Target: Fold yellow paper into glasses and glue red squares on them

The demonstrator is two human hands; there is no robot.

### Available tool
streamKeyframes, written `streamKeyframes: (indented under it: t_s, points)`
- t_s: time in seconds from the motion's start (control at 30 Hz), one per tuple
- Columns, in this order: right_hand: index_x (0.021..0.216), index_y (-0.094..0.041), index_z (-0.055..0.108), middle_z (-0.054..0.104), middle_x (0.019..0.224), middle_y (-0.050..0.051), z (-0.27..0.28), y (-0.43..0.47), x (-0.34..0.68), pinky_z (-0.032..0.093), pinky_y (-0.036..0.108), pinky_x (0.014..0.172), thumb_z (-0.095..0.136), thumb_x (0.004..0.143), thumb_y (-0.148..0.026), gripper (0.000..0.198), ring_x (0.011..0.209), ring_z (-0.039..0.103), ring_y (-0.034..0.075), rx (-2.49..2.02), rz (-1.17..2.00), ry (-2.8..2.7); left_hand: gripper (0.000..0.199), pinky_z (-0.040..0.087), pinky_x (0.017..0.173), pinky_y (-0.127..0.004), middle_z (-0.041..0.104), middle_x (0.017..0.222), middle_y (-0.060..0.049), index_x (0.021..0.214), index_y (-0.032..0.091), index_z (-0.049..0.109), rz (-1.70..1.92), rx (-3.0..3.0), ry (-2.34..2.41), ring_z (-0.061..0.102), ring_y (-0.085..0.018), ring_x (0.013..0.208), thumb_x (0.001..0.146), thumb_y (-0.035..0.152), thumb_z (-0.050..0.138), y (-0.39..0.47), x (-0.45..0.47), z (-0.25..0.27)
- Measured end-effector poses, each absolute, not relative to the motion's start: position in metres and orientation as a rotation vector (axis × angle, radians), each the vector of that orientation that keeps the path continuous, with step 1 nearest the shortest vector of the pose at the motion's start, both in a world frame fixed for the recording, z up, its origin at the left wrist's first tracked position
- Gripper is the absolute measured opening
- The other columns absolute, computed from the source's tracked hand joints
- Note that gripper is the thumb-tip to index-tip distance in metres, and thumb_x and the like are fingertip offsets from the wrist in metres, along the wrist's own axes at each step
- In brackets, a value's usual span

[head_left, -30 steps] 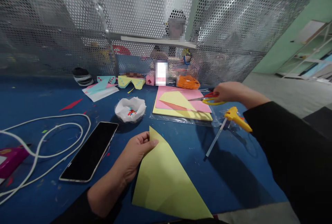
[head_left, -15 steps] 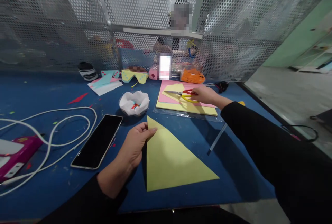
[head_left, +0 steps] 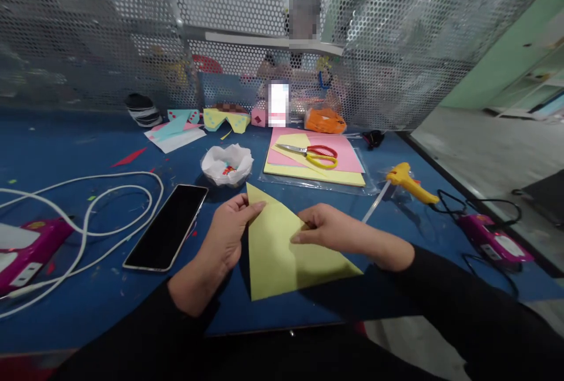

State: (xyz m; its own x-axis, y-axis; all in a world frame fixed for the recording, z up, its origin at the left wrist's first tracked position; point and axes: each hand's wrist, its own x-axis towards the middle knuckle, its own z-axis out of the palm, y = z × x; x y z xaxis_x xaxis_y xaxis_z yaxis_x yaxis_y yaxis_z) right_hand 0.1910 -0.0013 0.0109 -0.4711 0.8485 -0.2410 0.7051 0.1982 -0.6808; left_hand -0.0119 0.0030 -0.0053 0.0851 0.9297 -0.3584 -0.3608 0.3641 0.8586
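Note:
A triangular sheet of yellow paper (head_left: 277, 263) is held just above the near part of the blue table. My left hand (head_left: 227, 231) pinches its upper left edge between thumb and fingers. My right hand (head_left: 330, 228) grips the slanting right edge, thumb on the near face and fingers behind it. Beyond the paper, scissors (head_left: 311, 153) with one red and one yellow handle lie on a stack of pink and yellow paper (head_left: 348, 154), blades pointing left.
A white-lined bowl (head_left: 227, 164) with small scraps stands behind my left hand. At left lie a phone (head_left: 167, 228), white cable (head_left: 132, 178) and magenta power strip (head_left: 35, 251). A yellow glue gun (head_left: 409, 181) and another magenta power strip (head_left: 493, 240) are at right. Perforated metal (head_left: 242, 4) rises behind.
My right hand has let go of the scissors on the paper stack and come back to grip the yellow triangle's right edge. My left hand keeps its pinch. The view has tilted slightly.

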Motion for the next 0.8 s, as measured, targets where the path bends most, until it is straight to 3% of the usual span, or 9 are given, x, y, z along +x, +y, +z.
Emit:
streamKeyframes:
  t_s: [0.1,0.17,0.27,0.33,0.43,0.5,0.67,0.8]
  points:
    - [0.074,-0.017,0.066,0.057,0.059,-0.004,0.013,-0.017,0.194,0.034,0.022,0.046,0.059,0.087,-0.034,0.023,0.051,0.048,0.010,-1.508,1.099,-2.145,0.036,0.051,0.057,-0.021,0.076,0.079,-0.004,0.089,0.015,0.071,1.081,0.778,1.065,0.067,-0.014,0.062,0.065,0.039,0.083,0.001,-0.013,0.000]
    - [0.076,-0.018,0.065,0.059,0.063,-0.003,0.025,-0.020,0.200,0.036,0.022,0.049,0.055,0.089,-0.033,0.022,0.056,0.050,0.011,-1.483,0.992,-2.064,0.037,0.051,0.060,-0.022,0.077,0.084,-0.006,0.091,0.016,0.074,1.046,0.916,1.037,0.068,-0.016,0.068,0.064,0.039,0.085,-0.003,-0.013,0.005]
    - [0.072,-0.019,0.065,0.058,0.060,-0.003,0.050,-0.025,0.203,0.034,0.023,0.050,0.057,0.090,-0.034,0.025,0.055,0.050,0.011,-1.434,0.678,-2.031,0.030,0.055,0.072,-0.028,0.078,0.086,-0.006,0.088,0.018,0.077,1.034,1.158,1.057,0.069,-0.020,0.077,0.062,0.031,0.087,-0.013,-0.016,0.014]
    - [0.076,-0.020,0.068,0.063,0.063,-0.003,0.064,-0.030,0.200,0.037,0.024,0.052,0.056,0.092,-0.032,0.024,0.057,0.054,0.011,-1.337,0.448,-2.082,0.018,0.055,0.076,-0.031,0.078,0.085,-0.003,0.087,0.022,0.079,1.144,1.400,1.178,0.069,-0.021,0.080,0.072,0.031,0.080,-0.019,-0.023,0.020]
    - [0.096,-0.021,0.072,0.076,0.096,0.002,0.066,-0.036,0.193,0.048,0.029,0.079,0.048,0.097,-0.021,0.023,0.088,0.069,0.015,-1.035,0.074,-2.195,0.015,0.055,0.082,-0.032,0.078,0.094,-0.002,0.091,0.026,0.079,1.389,1.852,1.204,0.071,-0.023,0.089,0.079,0.030,0.074,-0.028,-0.040,0.023]
    - [0.101,-0.022,0.071,0.075,0.114,0.003,0.050,-0.038,0.190,0.044,0.034,0.096,0.047,0.097,-0.016,0.025,0.107,0.067,0.017,-0.896,-0.126,-2.228,0.021,0.054,0.088,-0.032,0.077,0.104,0.000,0.100,0.030,0.078,1.430,2.151,1.175,0.071,-0.021,0.094,0.085,0.023,0.066,-0.033,-0.053,0.019]
    - [0.107,-0.021,0.069,0.075,0.112,0.002,-0.019,-0.061,0.194,0.046,0.042,0.098,0.048,0.095,-0.011,0.026,0.111,0.066,0.019,-0.992,0.008,-2.368,0.034,0.055,0.092,-0.036,0.077,0.111,-0.004,0.114,0.025,0.073,1.000,2.745,1.095,0.071,-0.024,0.102,0.088,0.013,0.057,-0.057,-0.070,-0.016]
    - [0.121,-0.020,0.064,0.070,0.125,0.005,-0.043,-0.091,0.195,0.047,0.042,0.101,0.045,0.097,-0.012,0.032,0.119,0.063,0.019,-1.164,0.100,-2.383,0.038,0.055,0.093,-0.040,0.074,0.117,-0.007,0.120,0.024,0.071,0.741,2.830,1.117,0.070,-0.028,0.107,0.089,0.010,0.053,-0.076,-0.068,-0.039]
